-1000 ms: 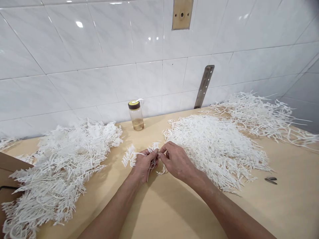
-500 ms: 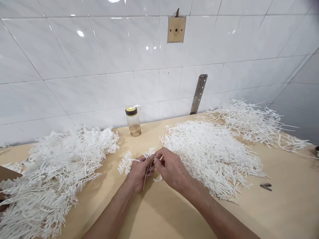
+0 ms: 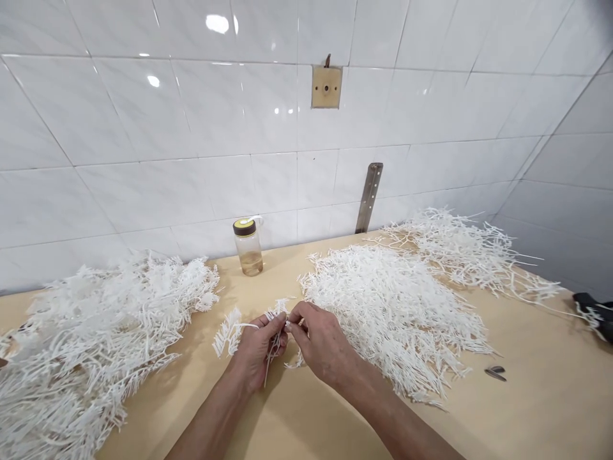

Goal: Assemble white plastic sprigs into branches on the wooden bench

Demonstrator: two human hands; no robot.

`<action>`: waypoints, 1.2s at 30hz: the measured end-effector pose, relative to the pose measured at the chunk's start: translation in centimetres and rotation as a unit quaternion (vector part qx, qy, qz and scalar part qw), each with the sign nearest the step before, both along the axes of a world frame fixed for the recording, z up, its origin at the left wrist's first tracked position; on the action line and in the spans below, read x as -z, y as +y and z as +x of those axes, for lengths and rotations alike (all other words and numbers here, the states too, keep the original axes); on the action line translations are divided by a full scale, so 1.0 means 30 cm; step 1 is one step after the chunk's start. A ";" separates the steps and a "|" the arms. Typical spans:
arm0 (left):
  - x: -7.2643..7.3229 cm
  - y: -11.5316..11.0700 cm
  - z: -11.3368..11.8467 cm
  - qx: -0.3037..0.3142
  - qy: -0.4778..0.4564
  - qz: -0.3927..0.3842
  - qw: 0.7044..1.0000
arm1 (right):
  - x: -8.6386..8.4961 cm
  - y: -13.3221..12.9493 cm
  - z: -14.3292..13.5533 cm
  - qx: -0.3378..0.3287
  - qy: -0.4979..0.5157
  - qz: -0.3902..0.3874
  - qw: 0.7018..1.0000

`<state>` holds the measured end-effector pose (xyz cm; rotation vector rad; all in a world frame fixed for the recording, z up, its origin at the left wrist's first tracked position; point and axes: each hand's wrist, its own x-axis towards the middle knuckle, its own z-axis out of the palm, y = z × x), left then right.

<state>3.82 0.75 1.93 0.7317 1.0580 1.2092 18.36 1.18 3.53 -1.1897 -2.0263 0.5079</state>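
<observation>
Between thumb and fingers, my left hand (image 3: 256, 351) grips several white branched plastic sprigs (image 3: 228, 332); their feathery ends stick out to the left and above, and a stem hangs below. My right hand (image 3: 316, 335) is closed in a pinch at the tip of this bunch, touching it close to my left thumb. The small piece between the right fingertips is mostly hidden. Right beside my right hand lies a big pile of short white sprigs (image 3: 387, 313). A few loose white bits (image 3: 295, 361) rest on the table under the hands.
Another white heap (image 3: 110, 319) covers the table's left side. Longer white branches (image 3: 469, 249) lie at the back right. A bottle (image 3: 249, 249) with a yellow-black lid stands near the tiled wall. Two small dark pieces (image 3: 495, 372) and a black object (image 3: 594, 313) are on the right.
The camera view has tilted up and shifted slightly right, so everything sits lower and further left. Both hands keep the same pinch on the sprigs.
</observation>
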 end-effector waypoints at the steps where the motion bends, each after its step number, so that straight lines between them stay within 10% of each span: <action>1: 0.000 0.000 0.000 -0.003 -0.002 -0.002 1.000 | 0.000 -0.001 -0.001 0.001 -0.007 0.009 1.000; 15: -0.010 -0.004 0.001 -0.025 -0.011 -0.019 0.999 | 0.009 -0.016 -0.029 0.023 -0.101 0.087 0.991; 23: 0.013 0.012 -0.022 -0.043 -0.001 -0.020 0.999 | -0.030 -0.094 -0.077 -0.126 -0.069 0.074 0.987; 36: -0.006 0.012 -0.012 0.010 0.060 0.000 0.998 | -0.181 0.102 0.405 0.350 0.070 0.177 0.917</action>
